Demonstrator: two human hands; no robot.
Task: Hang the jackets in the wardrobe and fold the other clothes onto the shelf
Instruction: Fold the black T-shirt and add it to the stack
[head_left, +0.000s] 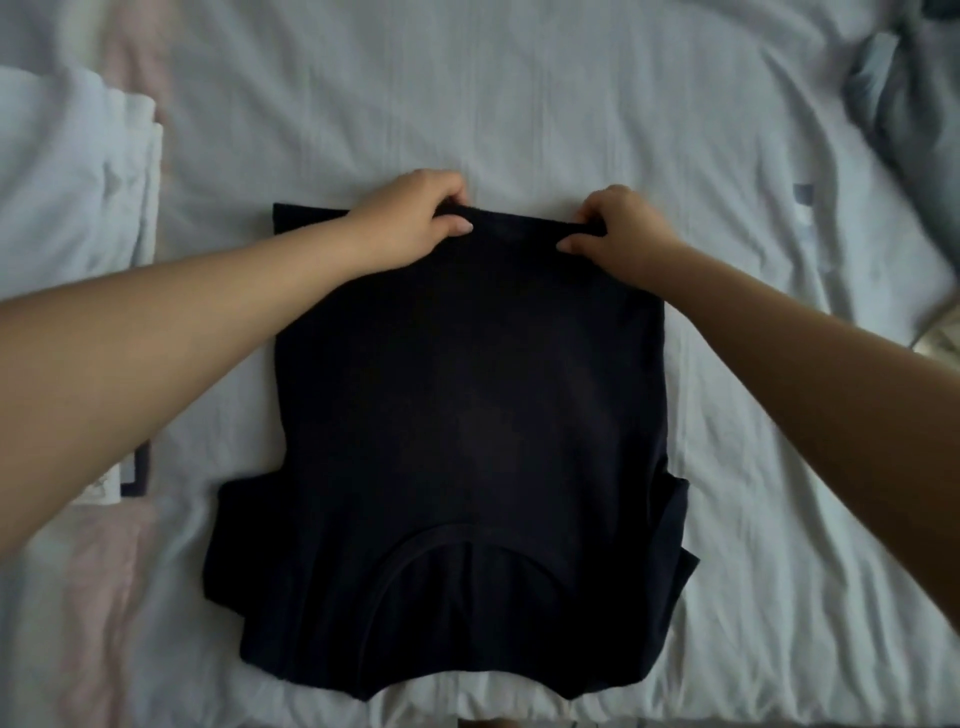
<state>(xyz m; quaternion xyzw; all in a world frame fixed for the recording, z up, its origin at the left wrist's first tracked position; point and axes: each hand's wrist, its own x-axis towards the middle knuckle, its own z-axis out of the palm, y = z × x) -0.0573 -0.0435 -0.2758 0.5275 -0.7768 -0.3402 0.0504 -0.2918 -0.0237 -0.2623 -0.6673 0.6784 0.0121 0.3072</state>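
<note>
A dark navy T-shirt (467, 415) lies flat on the white bed sheet (519, 104), its neckline toward me and its sleeves folded in at the sides. My left hand (415, 218) pinches the far hem near its left part, thumb on top and fingers curled under the edge. My right hand (618, 228) pinches the same hem near the right corner. Between the two hands the hem is slightly raised off the sheet.
White folded cloth (78, 182) lies at the left of the bed, with pale pink fabric (93, 571) at the near left. A crumpled grey-blue garment (904, 104) sits at the far right corner.
</note>
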